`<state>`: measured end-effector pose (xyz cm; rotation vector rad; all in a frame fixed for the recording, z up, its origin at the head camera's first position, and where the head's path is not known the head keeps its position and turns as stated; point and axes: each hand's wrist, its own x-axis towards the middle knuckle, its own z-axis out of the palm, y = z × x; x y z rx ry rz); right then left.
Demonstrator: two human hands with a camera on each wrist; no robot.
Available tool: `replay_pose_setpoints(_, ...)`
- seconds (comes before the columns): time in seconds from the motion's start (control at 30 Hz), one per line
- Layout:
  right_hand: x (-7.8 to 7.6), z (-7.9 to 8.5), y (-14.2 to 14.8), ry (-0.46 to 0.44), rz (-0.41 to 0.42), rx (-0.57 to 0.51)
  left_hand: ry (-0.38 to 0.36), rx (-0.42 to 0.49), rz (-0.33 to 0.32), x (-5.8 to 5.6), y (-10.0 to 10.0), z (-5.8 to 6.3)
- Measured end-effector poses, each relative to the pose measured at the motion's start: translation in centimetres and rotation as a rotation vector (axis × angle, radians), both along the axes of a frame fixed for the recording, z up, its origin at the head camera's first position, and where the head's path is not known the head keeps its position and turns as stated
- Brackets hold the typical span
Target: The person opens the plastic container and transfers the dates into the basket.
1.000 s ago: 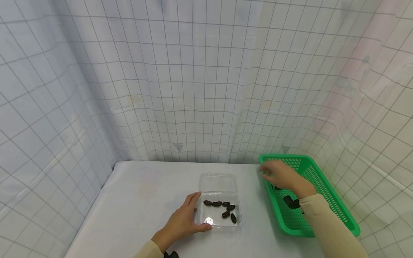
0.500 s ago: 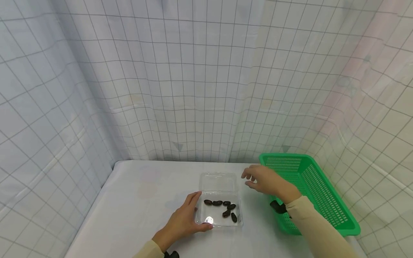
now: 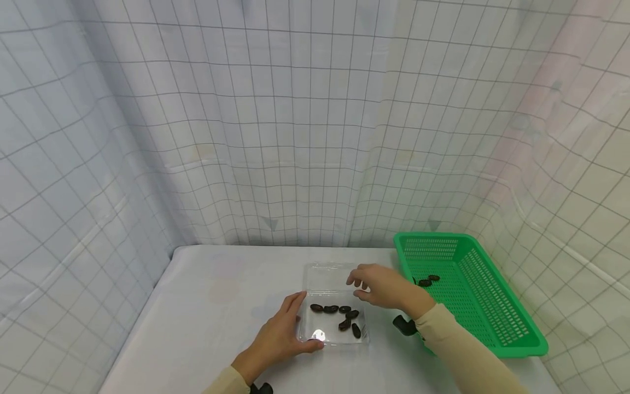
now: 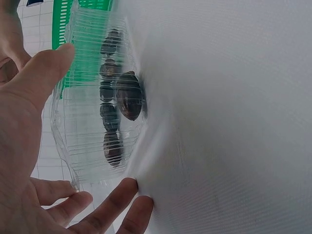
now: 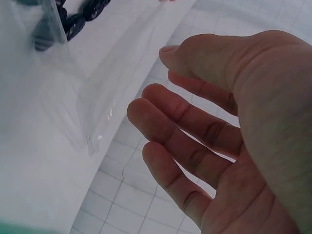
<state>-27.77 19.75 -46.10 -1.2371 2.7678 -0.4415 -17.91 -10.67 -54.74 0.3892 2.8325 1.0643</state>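
A clear plastic clamshell box (image 3: 325,335) stands with its lid (image 3: 325,276) folded back on the white table. Several dark brown dates (image 3: 356,330) lie inside, some in a row along the back and others at the right. My left hand (image 3: 275,342) holds the box's left side, thumb at the near corner and fingers at the far one; in the left wrist view the thumb (image 4: 61,56) lies along the rim. Above the box's back right corner hovers my right hand (image 3: 386,287), fingers loosely bent. Nothing shows between them in the right wrist view.
To the right stands a green plastic basket (image 3: 512,312) with a few dates (image 3: 425,283) near its left wall. White gridded curtains (image 3: 315,137) hang behind and at both sides of the table (image 3: 211,306).
My right hand has moved left from over the basket to above the box, uncovering dates in the basket. The left hand and the dates in the box stay put.
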Motion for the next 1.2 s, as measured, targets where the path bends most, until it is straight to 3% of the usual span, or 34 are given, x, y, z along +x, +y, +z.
replay_pose_setpoints(0.3, 0.2, -1.4, -2.9, -0.043, 0.043, -0.006, 0.007, -0.001, 0.003, 0.0, -0.3, -0.2)
replay_pose_setpoints(0.63, -0.2, -3.4, -5.3, -0.167, 0.100, -0.002, 0.007, 0.010, -0.006, 0.1, -0.5, -0.5)
replay_pose_setpoints(1.0, 0.5, -3.9, -7.6, -0.243, 0.161, 0.036, 0.007, 0.010, -0.013, 0.3, -0.5, -0.3)
replay_pose_setpoints(1.2, 0.5, -4.7, -8.4, -0.231, 0.171, 0.069, 0.001, 0.010, -0.027, 0.1, -0.6, -0.7)
